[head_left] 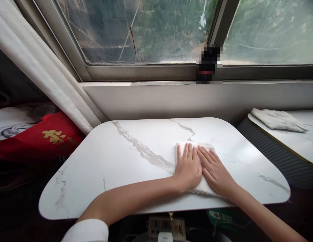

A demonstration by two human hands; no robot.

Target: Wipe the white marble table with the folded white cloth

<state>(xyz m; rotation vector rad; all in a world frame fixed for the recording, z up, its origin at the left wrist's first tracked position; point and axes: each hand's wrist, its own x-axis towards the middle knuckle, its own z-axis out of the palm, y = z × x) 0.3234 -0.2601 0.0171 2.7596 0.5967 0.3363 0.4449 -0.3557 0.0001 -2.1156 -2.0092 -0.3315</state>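
Note:
My left hand (188, 168) lies flat on a folded white cloth (205, 188), fingers stretched out and pointing away from me. Right beside it, my right hand (218, 171) presses on the same cloth, also with its fingers extended. The two hands touch or nearly touch, and they cover much of the cloth. Under the cloth is a white tabletop (101, 154) with grey-brown marble veins and rounded corners. The cloth rests right of the middle, close to the near edge.
A second white cloth (279, 120) lies on another marbled surface (300, 144) at the right. A red fabric item with gold lettering (55, 136) is at left, by a white curtain (32, 57). Below the table edge sits a power strip (166, 227). A window (146, 33) stands behind.

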